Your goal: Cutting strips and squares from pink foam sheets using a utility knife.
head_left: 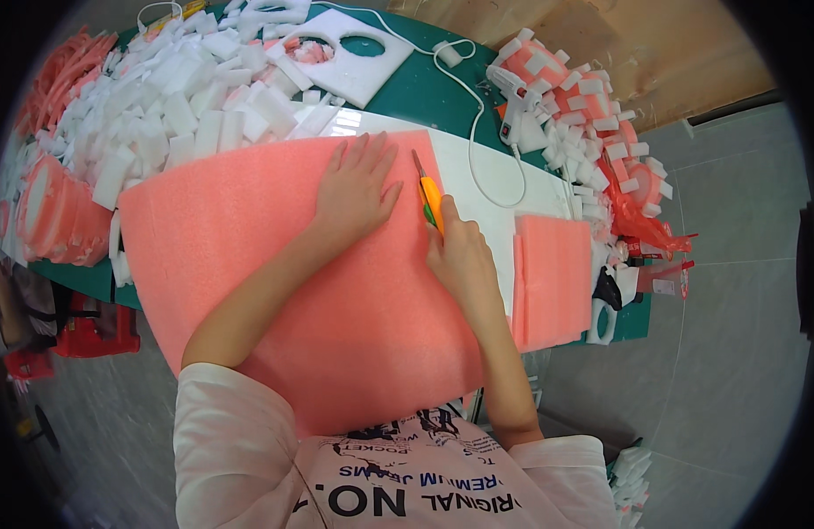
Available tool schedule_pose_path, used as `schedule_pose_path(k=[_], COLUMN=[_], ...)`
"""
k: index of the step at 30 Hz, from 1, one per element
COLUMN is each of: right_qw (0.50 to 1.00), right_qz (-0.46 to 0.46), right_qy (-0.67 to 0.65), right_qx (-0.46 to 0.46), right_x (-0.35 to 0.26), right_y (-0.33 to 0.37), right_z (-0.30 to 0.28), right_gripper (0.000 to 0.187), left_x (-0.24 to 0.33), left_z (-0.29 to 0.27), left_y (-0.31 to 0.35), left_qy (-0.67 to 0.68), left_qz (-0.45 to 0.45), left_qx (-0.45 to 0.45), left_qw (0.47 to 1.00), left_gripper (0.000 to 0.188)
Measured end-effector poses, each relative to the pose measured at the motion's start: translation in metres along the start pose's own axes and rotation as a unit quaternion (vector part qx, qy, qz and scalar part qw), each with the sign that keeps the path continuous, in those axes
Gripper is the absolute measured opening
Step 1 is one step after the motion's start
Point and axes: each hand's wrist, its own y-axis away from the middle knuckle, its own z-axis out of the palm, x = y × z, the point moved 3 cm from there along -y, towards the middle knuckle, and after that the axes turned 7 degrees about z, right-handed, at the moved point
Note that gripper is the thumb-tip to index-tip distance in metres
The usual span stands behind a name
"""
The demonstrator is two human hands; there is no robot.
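Observation:
A large pink foam sheet [275,256] lies across the table in front of me and hangs over its near edge towards my body. My left hand [356,187] rests flat on its far part, fingers spread. In my right hand [460,247] is a yellow utility knife [431,198] with a green part on its handle. The thin blade points away from me, at the right edge of the sheet near its far corner. Whether the blade touches the foam I cannot tell. Right of this hand sits a stack of cut pink foam pieces [555,280].
White foam blocks [186,106] are heaped at the far left, beside pink foam rolls [63,212]. A white board [464,167] lies on the green table [407,84]. A glue gun [517,110] with a white cord stands at the far right, near pink rolls with white blocks [592,97].

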Motion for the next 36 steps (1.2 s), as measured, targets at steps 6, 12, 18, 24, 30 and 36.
schedule_pose_path(k=[6,12,18,24,30,36], right_qw=[1.000,1.000,1.000,1.000,0.998,0.998], right_qz=[0.006,0.012,0.013,0.015,0.025,-0.044], right_qy=[0.007,0.014,0.020,0.021,-0.020,-0.031], right_qx=[-0.006,-0.010,-0.013,-0.013,-0.055,0.020], right_x=[0.003,0.008,0.012,0.013,0.018,0.014], right_y=[0.014,0.022,0.032,0.034,0.026,0.027], right_z=[-0.001,-0.003,-0.006,-0.010,-0.008,-0.007], right_gripper=[0.042,0.041,0.042,0.037,0.033,0.035], left_x=[-0.001,0.000,0.000,0.001,0.001,0.001], left_z=[0.000,0.000,0.001,0.000,0.001,0.001], left_y=[0.000,0.000,-0.001,0.000,-0.001,0.000], left_qy=[-0.001,-0.012,-0.014,-0.023,-0.029,-0.029], left_qz=[-0.001,0.001,-0.003,0.000,0.004,0.003], left_qx=[-0.004,-0.007,-0.009,-0.005,-0.002,0.000], left_qw=[1.000,1.000,1.000,1.000,1.000,1.000], left_gripper=[0.049,0.049,0.048,0.048,0.048,0.048])
